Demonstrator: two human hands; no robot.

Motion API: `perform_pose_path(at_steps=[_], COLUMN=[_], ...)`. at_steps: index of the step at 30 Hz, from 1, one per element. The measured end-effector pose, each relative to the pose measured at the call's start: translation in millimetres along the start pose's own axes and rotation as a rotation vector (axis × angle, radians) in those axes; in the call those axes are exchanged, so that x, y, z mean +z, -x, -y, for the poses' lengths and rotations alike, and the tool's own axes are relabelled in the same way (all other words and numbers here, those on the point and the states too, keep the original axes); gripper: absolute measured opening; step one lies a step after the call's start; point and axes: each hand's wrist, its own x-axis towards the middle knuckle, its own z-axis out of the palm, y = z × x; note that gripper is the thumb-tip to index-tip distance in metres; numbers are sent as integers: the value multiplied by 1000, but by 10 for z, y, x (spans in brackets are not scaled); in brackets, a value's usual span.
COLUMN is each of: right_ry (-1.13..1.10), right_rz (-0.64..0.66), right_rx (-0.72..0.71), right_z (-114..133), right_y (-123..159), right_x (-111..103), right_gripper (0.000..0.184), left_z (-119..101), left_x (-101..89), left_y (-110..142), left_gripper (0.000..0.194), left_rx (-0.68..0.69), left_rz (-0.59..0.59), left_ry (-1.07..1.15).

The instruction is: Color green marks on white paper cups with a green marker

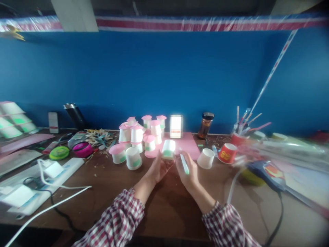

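Tilted in front of me is a white paper cup (169,148) with a green patch, and my left hand (159,169) is closed around its lower side. My right hand (189,169), just beside it, grips a white marker (184,163) with a green end. The marker and the cup look apart. Behind the hands lies a sheet of pink paper (189,142). Left of the cup, an upside-down white cup with a green patch (133,158) stands near a pink-topped cup (117,153). Another white cup (206,158) is right of my right hand.
Stacked cups with pink tops (136,133) stand at the back. A red cup (227,153), a jar with dark lid (205,125) and a glue gun (267,175) are on the right. A power strip (69,171) with cables and a pink tape roll (82,149) lie left.
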Motion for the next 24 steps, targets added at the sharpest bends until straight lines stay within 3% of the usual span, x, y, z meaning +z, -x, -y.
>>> perform_pose_path(at_steps=[3, 11, 15, 24], right_ry=[4, 92, 134, 145], right_rz=[0, 9, 4, 10], right_rx=[7, -20, -54, -76], right_z=[-14, -12, -30, -34], right_y=[5, -5, -1, -8], right_x=[-5, -10, -5, -1], right_gripper=[20, 21, 24, 22], left_z=[26, 73, 65, 38], left_x=[-23, 40, 89, 140], left_y=[-19, 17, 60, 87], left_gripper=[42, 44, 31, 25], left_rx=[27, -16, 13, 25], left_rz=[-17, 104, 111, 112], left_ry=[-14, -129, -153, -150])
